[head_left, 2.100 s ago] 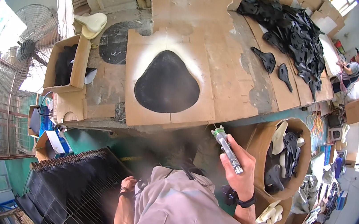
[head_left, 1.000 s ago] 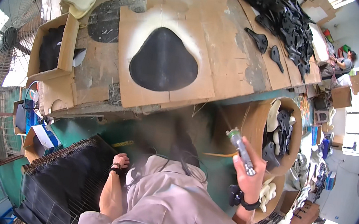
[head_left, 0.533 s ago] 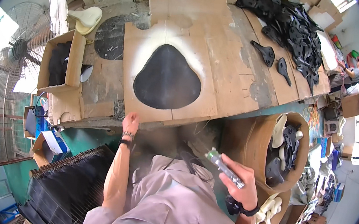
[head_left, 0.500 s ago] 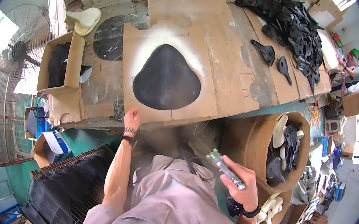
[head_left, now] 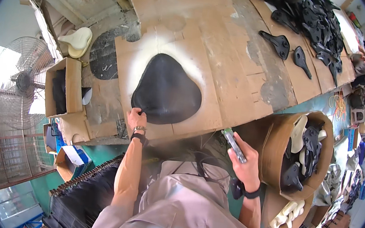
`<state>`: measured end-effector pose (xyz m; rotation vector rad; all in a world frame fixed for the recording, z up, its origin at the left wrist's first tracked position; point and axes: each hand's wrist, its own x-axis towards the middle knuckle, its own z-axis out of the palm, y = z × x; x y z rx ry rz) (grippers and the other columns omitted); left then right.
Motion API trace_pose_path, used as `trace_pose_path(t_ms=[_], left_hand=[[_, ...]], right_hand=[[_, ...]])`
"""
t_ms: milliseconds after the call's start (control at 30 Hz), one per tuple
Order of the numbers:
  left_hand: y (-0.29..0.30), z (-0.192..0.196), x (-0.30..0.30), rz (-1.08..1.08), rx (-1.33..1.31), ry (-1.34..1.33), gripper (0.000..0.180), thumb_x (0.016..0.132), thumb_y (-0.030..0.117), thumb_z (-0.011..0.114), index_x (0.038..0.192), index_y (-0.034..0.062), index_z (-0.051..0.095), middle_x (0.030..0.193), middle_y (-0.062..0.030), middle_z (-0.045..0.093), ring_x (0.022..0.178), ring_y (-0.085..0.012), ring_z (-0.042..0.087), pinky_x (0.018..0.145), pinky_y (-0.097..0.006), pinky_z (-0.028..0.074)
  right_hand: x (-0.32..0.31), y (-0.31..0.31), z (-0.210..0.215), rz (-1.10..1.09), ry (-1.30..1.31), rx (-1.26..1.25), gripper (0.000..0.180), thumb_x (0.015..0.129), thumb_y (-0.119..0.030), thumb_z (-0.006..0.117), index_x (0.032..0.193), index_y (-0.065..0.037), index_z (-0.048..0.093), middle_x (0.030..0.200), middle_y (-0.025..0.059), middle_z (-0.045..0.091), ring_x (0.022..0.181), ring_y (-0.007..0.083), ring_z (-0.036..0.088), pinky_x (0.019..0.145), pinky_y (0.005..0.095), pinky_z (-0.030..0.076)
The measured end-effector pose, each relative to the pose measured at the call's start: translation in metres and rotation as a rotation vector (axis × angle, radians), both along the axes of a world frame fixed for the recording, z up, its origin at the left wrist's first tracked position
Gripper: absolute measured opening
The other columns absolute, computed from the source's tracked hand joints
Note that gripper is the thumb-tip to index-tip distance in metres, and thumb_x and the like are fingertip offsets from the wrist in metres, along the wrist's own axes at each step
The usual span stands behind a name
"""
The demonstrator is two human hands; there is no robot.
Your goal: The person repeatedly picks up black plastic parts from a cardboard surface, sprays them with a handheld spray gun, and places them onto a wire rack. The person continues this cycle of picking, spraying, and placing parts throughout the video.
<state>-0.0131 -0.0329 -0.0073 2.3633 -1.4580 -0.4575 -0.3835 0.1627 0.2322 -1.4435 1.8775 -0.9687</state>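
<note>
A black, rounded-triangle saddle cover (head_left: 167, 91) lies flat on a cardboard sheet (head_left: 213, 104) on the bench, with pale overspray around its upper edges. My left hand (head_left: 136, 119) is at the cover's lower left corner, its thumb and forefinger pinching the edge. To the right, just off the bench's front edge, my right hand (head_left: 246, 160) is wrapped round a slim spray gun (head_left: 234, 146) with a green tip, which points up and left towards the bench. Part of its body is hidden in the palm.
Black saddle shells (head_left: 310, 20) are heaped at the back right. A large carton (head_left: 269, 147) of saddle parts stands right of my right hand. On the left are a small carton (head_left: 76, 85), cream saddle pads (head_left: 78, 41), a fan (head_left: 24, 81) and a rack of black covers (head_left: 82, 206).
My left hand has gone from a loose fist at the bench edge to the cover's corner. My right hand has lifted the spray gun towards the bench; the mist has thinned. The view has shifted.
</note>
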Motion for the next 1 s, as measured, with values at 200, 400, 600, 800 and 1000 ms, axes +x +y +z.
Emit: trace_pose_path(t_ms=[200, 400, 600, 800, 1000], left_hand=[[-0.006, -0.017, 0.005, 0.694, 0.053, 1.097, 0.013, 0.082, 0.005, 0.073, 0.074, 0.005, 0.062, 0.055, -0.0023, 0.05, 0.048, -0.018, 0.05, 0.056, -0.037, 0.047], [0.015, 0.046, 0.005, 0.519, 0.02, 2.178, 0.006, 0.089, 0.005, 0.065, 0.084, 0.0023, 0.062, 0.079, -0.008, 0.067, 0.065, -0.0197, 0.062, 0.072, -0.035, 0.054], [0.102, 0.2, 0.008, 0.301, -0.686, 2.311, 0.036, 0.088, 0.007, 0.053, 0.118, -0.0131, 0.06, 0.115, -0.0213, 0.07, 0.105, -0.0315, 0.069, 0.099, -0.044, 0.053], [0.224, 0.323, 0.055, 0.382, -1.323, 2.042, 0.049, 0.08, 0.007, 0.048, 0.125, -0.0094, 0.057, 0.119, -0.025, 0.067, 0.11, -0.0379, 0.066, 0.103, -0.049, 0.05], [0.347, 0.392, 0.135, 0.37, -1.824, 1.385, 0.044, 0.079, 0.009, 0.051, 0.118, -0.0067, 0.063, 0.117, -0.0192, 0.07, 0.113, -0.0372, 0.065, 0.105, -0.052, 0.048]], right_hand=[[-0.007, -0.08, -0.125, 0.19, 0.232, 0.419, 0.045, 0.082, -0.013, 0.068, 0.125, -0.005, 0.064, 0.103, 0.0259, 0.069, 0.097, 0.0435, 0.066, 0.084, 0.05, 0.053], [-0.016, -0.09, -0.179, 0.352, 0.313, 0.405, 0.044, 0.082, -0.014, 0.065, 0.126, -0.008, 0.066, 0.098, 0.0284, 0.068, 0.095, 0.0469, 0.065, 0.083, 0.054, 0.052], [-0.029, -0.083, -0.219, 0.337, 0.224, 0.2, 0.031, 0.078, -0.01, 0.067, 0.107, 0.002, 0.07, 0.076, 0.0216, 0.068, 0.068, 0.0328, 0.067, 0.064, 0.0429, 0.051], [-0.046, -0.095, -0.241, 0.484, 0.35, 0.282, 0.021, 0.073, -0.014, 0.063, 0.082, 0.005, 0.064, 0.063, 0.02, 0.06, 0.056, 0.034, 0.056, 0.057, 0.0506, 0.042], [-0.044, -0.118, -0.229, 0.53, 0.669, 0.435, 0.026, 0.07, -0.021, 0.065, 0.069, 0.004, 0.069, 0.064, 0.022, 0.067, 0.061, 0.0337, 0.068, 0.06, 0.0506, 0.05]])
